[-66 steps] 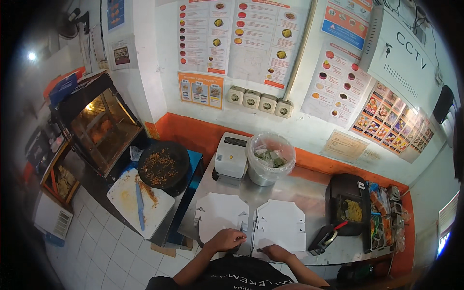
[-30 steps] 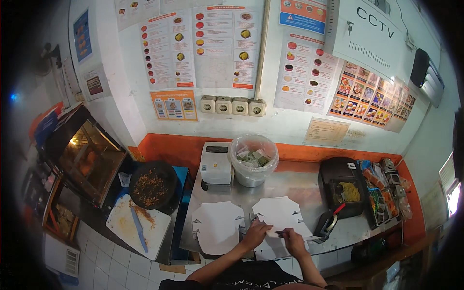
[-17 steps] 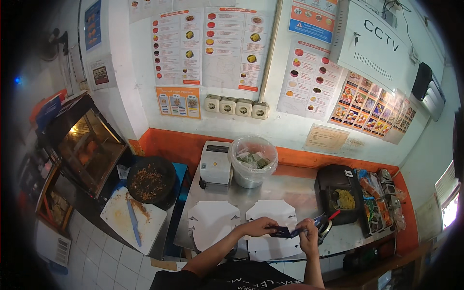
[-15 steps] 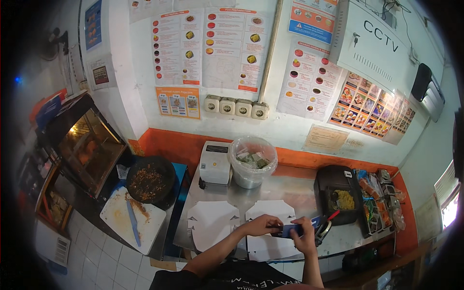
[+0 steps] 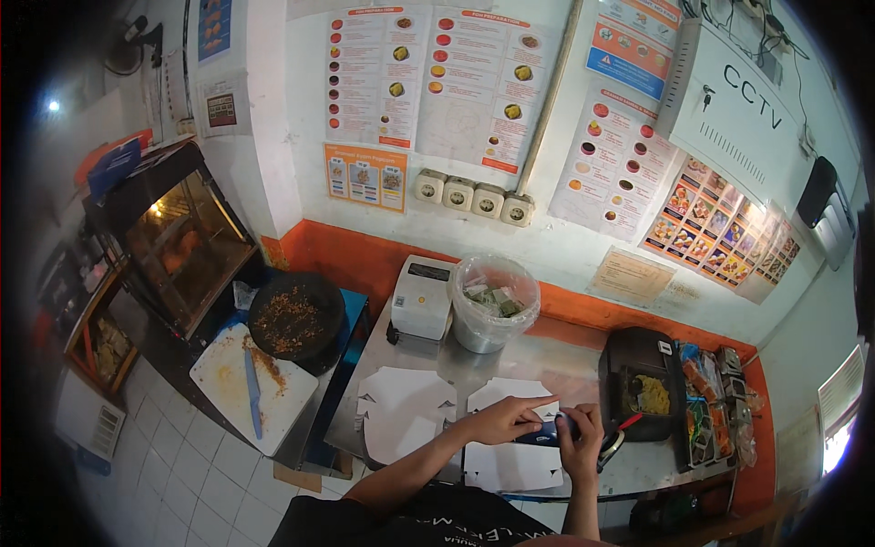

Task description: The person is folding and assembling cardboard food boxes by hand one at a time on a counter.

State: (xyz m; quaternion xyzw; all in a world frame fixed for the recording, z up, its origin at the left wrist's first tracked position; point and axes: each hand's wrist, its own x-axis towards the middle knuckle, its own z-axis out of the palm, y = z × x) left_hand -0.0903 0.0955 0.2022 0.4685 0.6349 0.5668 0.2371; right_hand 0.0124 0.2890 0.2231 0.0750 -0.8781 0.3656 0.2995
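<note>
In front of me my right hand [image 5: 581,438] closes on a small dark-blue flat object [image 5: 545,435], whose exact kind I cannot make out. My left hand [image 5: 507,419] grips its left end, index finger stretched out above it toward the right hand. Something small and pale shows near the right fingertips. Beneath the hands lies a white cut-out cardboard box blank [image 5: 510,467], partly covered by them. A second white box blank [image 5: 406,415] lies flat to its left on the steel table [image 5: 556,356].
A label printer [image 5: 423,301] and a clear-lined bucket [image 5: 494,305] of small packets stand behind. Rightward are a black container [image 5: 638,360] with yellow food, a red-handled tool [image 5: 629,422] and a packet rack [image 5: 711,401]. Leftward, a blue knife [image 5: 253,392] lies on a cutting board [image 5: 214,387] beside a dark pan [image 5: 296,319].
The view has shifted, so the surroundings sit farther right. My left index finger has stretched out over the dark-blue object, which is now more hidden between both hands.
</note>
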